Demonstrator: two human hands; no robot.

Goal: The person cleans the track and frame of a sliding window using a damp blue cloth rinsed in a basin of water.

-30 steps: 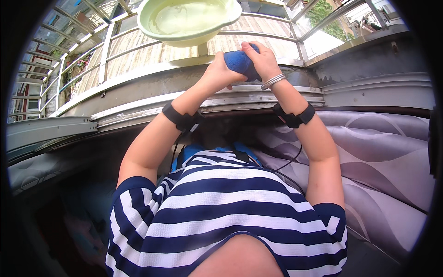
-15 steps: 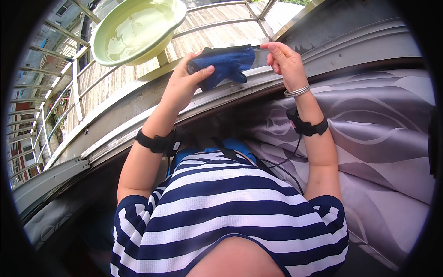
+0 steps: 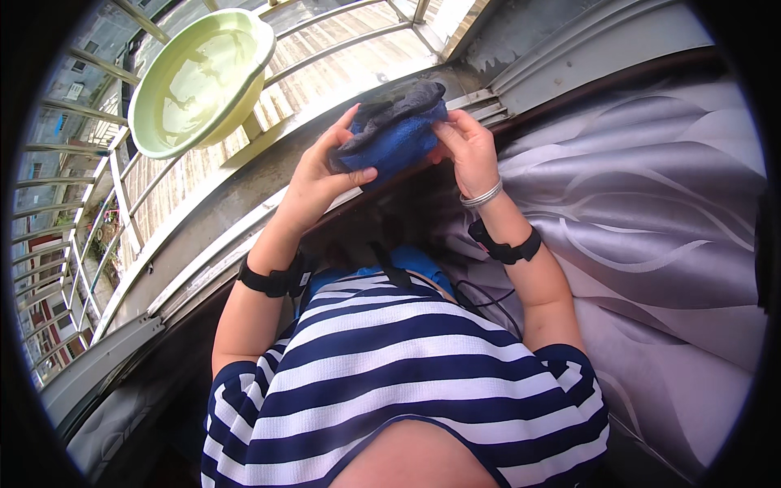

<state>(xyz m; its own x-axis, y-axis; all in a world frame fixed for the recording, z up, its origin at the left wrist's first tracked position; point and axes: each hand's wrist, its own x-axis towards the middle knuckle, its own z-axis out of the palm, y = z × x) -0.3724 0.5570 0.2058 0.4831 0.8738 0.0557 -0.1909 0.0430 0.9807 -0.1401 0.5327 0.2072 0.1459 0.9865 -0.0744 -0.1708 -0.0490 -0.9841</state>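
Note:
A folded blue and dark grey cloth (image 3: 399, 142) is held up between my two hands, above the window sill. My left hand (image 3: 313, 183) grips its left end, with the thumb along the near side and the fingers behind. At the right end, my right hand (image 3: 474, 154) pinches the blue edge between thumb and fingers. The dark grey layer shows along the top of the cloth, and the blue one faces me. Some fingertips are hidden behind it.
Beyond the sill, a pale green basin (image 3: 140, 130) with water stands at the upper left, by metal railings (image 3: 128, 203) and light slatted boards (image 3: 297, 61). A window track (image 3: 215, 264) runs diagonally below. A grey-purple patterned curtain (image 3: 643, 220) hangs at right.
My right hand, apart from the cloth before, has moved left and taken hold of its right end. The cloth has turned so its dark grey layer shows more. The view has shifted slightly.

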